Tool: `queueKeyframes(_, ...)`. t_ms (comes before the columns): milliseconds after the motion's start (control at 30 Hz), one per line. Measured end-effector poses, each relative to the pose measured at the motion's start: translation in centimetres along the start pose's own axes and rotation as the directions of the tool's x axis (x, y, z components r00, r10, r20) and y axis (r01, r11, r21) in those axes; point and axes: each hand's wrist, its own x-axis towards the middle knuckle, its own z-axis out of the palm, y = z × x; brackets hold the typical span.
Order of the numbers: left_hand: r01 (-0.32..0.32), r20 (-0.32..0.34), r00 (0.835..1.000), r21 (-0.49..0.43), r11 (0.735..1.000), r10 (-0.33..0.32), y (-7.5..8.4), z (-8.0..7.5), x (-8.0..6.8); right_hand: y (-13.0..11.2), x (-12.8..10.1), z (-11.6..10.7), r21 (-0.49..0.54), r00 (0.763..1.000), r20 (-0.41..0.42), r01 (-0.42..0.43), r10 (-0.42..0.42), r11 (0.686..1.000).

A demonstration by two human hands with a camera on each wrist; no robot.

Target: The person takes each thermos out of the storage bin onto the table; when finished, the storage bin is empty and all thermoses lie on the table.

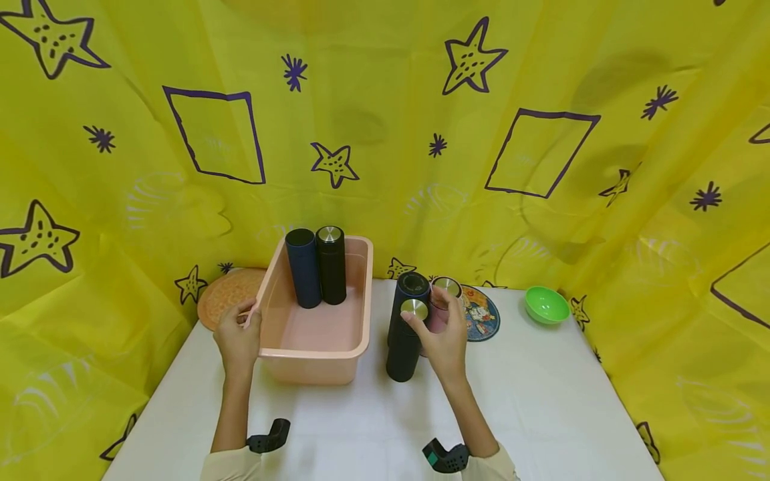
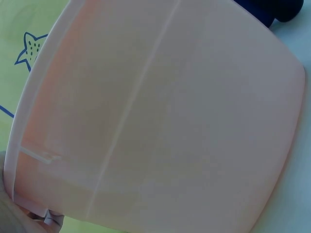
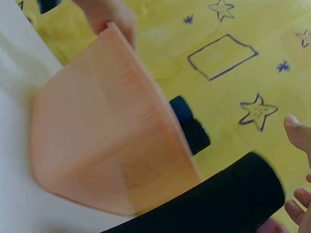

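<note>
My left hand [image 1: 236, 341] grips the left rim of a pink plastic tub [image 1: 315, 371], which stands on the table. Inside the tub, a dark blue flask [image 1: 305, 274] and a black flask with a silver lid [image 1: 333, 267] stand upright side by side. To the tub's right is another black flask [image 1: 402, 361], silver-lidded, in front of a second dark blue flask [image 1: 395, 321]. Spread thumb and fingers of my right hand [image 1: 450, 347] are around the top of this black flask, apart from it in the right wrist view. A pink flask [image 1: 438, 319] is partly hidden behind that hand.
Behind the pink flask lies a round picture mat [image 1: 484, 317]. A green bowl [image 1: 547, 306] sits at the back right of the white table [image 1: 541, 401]. Left of the tub is a round tan board [image 1: 219, 294]. A yellow patterned curtain [image 1: 391, 120] hangs around the table.
</note>
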Motion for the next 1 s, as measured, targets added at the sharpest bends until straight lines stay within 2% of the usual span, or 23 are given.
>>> queueKeyframes(67,0.002,0.001,1.000,0.003,1.000,-0.002,0.0,0.0,0.0,0.1,0.6,0.1,0.007,1.000,0.000,0.018,-0.018,1.000)
queueKeyframes(267,-0.006,-0.005,1.000,-0.001,1.000,0.006,-0.1,0.0,0.1,-1.9,2.1,0.6,0.002,0.998,-0.007,0.067,-0.067,0.998)
queueKeyframes(667,0.001,0.002,1.000,-0.015,1.000,-0.001,-0.2,0.1,0.0,-6.3,4.9,3.3,0.097,0.984,0.021,0.172,-0.175,0.980)
queueKeyframes(800,-0.006,-0.004,1.000,-0.010,1.000,0.006,-0.2,0.0,0.2,-7.0,6.1,5.0,0.199,0.988,0.041,0.140,-0.151,0.970)
queueKeyframes(1000,-0.009,-0.009,1.000,-0.015,1.000,0.009,-0.1,0.1,0.2,-7.0,7.1,8.4,0.299,0.996,0.086,0.010,-0.037,0.954)
